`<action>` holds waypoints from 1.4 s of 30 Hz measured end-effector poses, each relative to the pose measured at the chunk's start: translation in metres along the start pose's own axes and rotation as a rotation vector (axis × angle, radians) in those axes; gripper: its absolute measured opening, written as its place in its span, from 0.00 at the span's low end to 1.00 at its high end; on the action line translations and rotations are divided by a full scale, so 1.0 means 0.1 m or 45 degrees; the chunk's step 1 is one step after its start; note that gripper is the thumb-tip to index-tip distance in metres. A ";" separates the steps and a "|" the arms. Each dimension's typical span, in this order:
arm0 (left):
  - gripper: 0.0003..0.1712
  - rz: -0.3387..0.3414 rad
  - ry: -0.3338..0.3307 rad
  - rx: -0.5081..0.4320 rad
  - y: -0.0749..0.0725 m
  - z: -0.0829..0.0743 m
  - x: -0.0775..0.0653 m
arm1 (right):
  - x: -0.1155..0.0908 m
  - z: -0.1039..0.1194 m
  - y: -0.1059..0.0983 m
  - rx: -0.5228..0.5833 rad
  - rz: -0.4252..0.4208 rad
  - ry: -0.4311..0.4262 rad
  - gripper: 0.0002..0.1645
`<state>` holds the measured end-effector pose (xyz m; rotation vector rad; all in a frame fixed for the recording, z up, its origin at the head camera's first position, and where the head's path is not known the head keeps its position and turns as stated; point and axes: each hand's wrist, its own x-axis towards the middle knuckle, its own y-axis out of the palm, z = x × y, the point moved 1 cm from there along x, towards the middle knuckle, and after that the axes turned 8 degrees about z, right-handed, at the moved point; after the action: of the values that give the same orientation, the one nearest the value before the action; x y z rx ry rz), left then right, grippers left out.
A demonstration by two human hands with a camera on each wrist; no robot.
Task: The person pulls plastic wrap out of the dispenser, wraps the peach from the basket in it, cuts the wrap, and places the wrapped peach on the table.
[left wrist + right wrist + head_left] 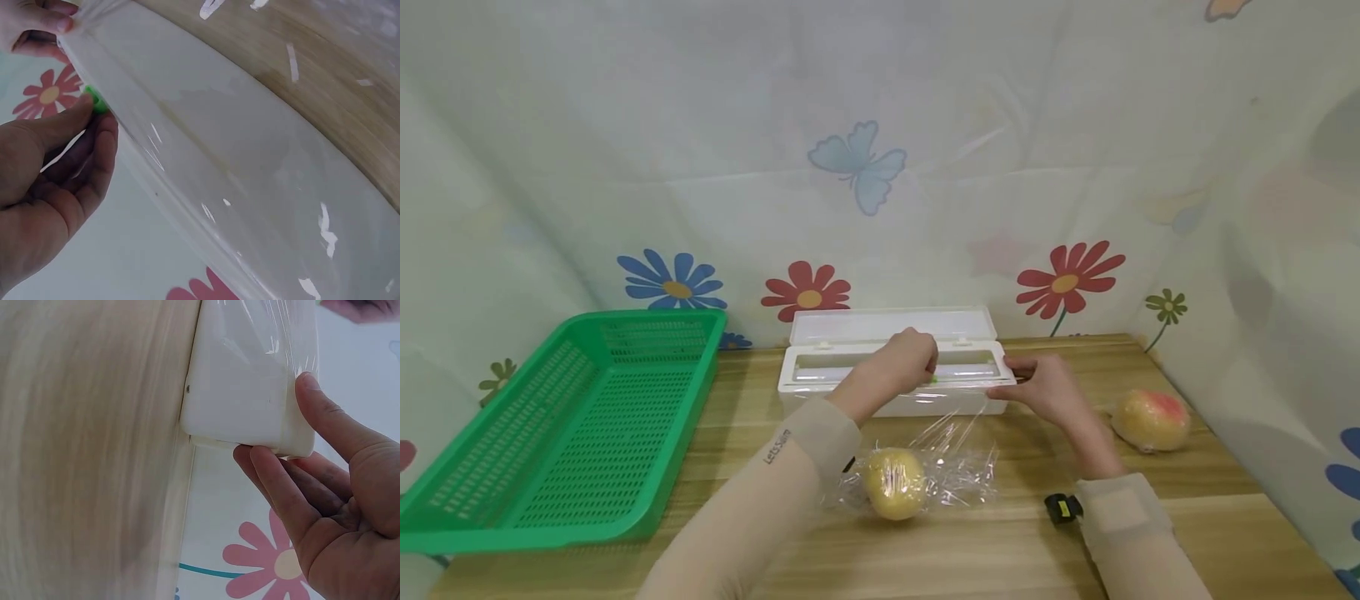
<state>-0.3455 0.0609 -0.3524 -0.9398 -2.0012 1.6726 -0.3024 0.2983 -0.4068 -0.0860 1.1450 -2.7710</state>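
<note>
A white cling film dispenser box (835, 405) stands on the table with its lid (891, 326) raised and a film roll inside. My left hand (907, 360) is over its front edge, thumb and fingers pinching a small green slide cutter (97, 101). At the box's right end, my right hand (1051, 389) grips the corner, thumb on the film-covered front and fingers against the end. Clear cling film (955, 450) runs from the box's front edge down to the table. A yellow round fruit (893, 485) sits in front of the box, with film over and around it.
A green plastic basket (658, 487) stands on the left of the wooden table (985, 550). On the right lies a yellow-and-red fruit (1150, 420) with a shiny film-like surface. A flowered curtain (925, 242) hangs behind the box.
</note>
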 end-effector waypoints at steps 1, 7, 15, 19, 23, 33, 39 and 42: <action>0.10 -0.001 0.000 -0.012 -0.01 0.03 -0.03 | 0.00 0.00 -0.01 0.010 0.002 0.003 0.43; 0.10 -0.029 -0.004 -0.083 -0.01 0.20 -0.16 | -0.02 -0.02 -0.07 0.017 0.003 0.006 0.43; 0.12 -0.049 -0.027 -0.085 -0.01 0.34 -0.34 | -0.03 -0.06 -0.05 -0.003 -0.006 0.009 0.43; 0.14 -0.048 -0.077 -0.033 -0.04 0.41 -0.46 | -0.04 -0.05 -0.05 0.014 -0.004 0.011 0.43; 0.14 -0.035 -0.132 -0.020 -0.07 0.49 -0.60 | -0.05 -0.04 -0.06 0.000 -0.003 0.008 0.43; 0.16 -0.056 -0.125 0.001 -0.10 0.76 -0.86 | -0.04 -0.04 -0.05 -0.019 0.007 0.019 0.43; 0.16 -0.019 -0.123 0.033 -0.11 0.83 -0.93 | -0.02 -0.04 -0.01 -0.023 0.000 0.017 0.44; 0.15 0.000 -0.147 0.045 -0.13 0.87 -0.99 | -0.01 -0.02 0.00 -0.030 -0.002 0.010 0.44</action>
<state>-0.3355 -0.0706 -0.3465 -0.8488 -2.0373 1.7943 -0.3014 0.3001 -0.4087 -0.0784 1.1800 -2.7620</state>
